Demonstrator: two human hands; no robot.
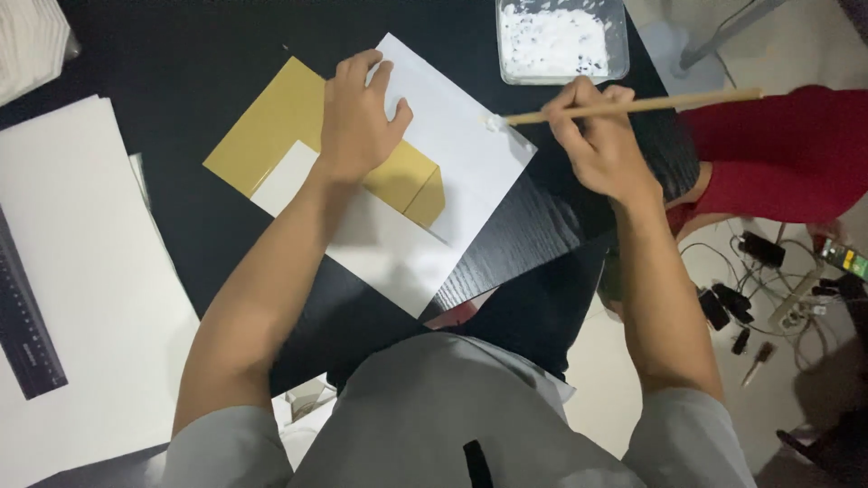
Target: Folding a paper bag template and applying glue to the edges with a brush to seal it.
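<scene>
As held level, brush tip leftward

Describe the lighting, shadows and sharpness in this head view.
Head view: light falls from above, bright on the white sheet and dim on the black table; the left hand and forearm cast a soft shadow across the sheet and the gold paper; the right hand and its brush look sharp, with slight softness at the brush tip; the floor at right is darker and less distinct.
</scene>
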